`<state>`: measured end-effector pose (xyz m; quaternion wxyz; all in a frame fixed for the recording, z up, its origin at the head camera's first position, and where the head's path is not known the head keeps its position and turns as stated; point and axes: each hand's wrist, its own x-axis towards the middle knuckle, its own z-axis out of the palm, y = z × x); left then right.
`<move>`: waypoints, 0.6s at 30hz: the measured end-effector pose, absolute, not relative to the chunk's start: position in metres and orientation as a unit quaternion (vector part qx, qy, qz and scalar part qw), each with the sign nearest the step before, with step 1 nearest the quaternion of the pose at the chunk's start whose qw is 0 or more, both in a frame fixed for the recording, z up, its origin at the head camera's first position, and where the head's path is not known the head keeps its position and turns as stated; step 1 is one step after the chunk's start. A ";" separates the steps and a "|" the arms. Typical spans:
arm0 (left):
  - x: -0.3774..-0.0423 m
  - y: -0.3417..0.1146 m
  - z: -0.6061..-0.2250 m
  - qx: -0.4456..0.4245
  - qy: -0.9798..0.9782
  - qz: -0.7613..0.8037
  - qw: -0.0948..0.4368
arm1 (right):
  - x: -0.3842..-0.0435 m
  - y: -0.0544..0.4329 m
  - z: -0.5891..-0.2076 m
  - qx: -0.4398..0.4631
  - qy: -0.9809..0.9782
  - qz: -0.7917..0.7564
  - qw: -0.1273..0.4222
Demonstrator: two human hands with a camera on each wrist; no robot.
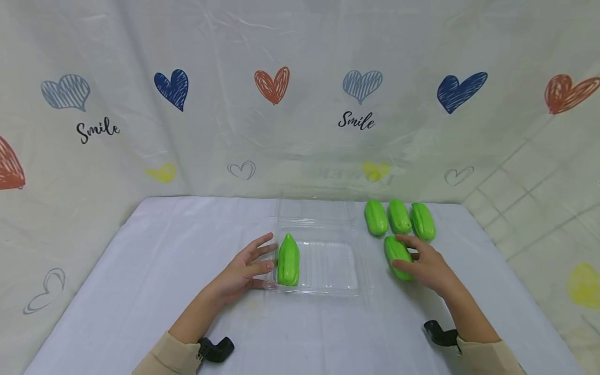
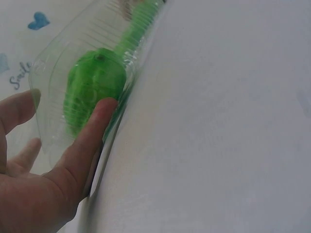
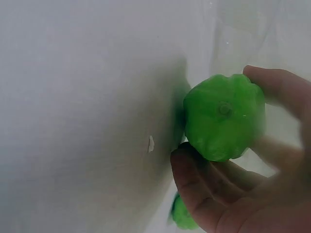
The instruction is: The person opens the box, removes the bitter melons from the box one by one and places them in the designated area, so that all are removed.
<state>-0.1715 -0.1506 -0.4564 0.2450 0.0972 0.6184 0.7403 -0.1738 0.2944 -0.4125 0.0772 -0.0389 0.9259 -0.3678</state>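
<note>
My right hand (image 1: 428, 263) grips a green ribbed vegetable, plastic-looking and cucumber-like (image 1: 396, 255), on the table right of the clear plastic box. In the right wrist view, thumb and fingers curve round this vegetable (image 3: 221, 116), whose round end faces the camera. My left hand (image 1: 244, 271) rests at the left edge of the clear box (image 1: 328, 265), fingers spread and fairly straight. Inside the box, along its left side, lies another green vegetable (image 1: 288, 260), pointed end away from me. The left wrist view shows that vegetable (image 2: 92, 82) through the clear wall, a fingertip against the wall.
Three more green vegetables, the left one (image 1: 376, 217), middle one (image 1: 399, 216) and right one (image 1: 423, 222), lie in a row at the back right. The box's clear lid (image 1: 314, 211) is folded back. A white cloth covers the table (image 1: 154, 260); a heart-printed curtain (image 1: 309, 135) hangs behind.
</note>
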 end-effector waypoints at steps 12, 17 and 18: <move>-0.172 -0.150 -0.456 0.100 0.619 0.739 0.246 | -0.174 0.297 -0.405 -0.037 0.937 -0.339 0.075; -0.172 -0.151 -0.456 0.102 0.620 0.738 0.246 | -0.175 0.295 -0.396 -0.041 0.942 -0.326 0.063; -0.172 -0.151 -0.456 0.103 0.620 0.738 0.245 | -0.175 0.293 -0.394 -0.043 0.943 -0.325 0.058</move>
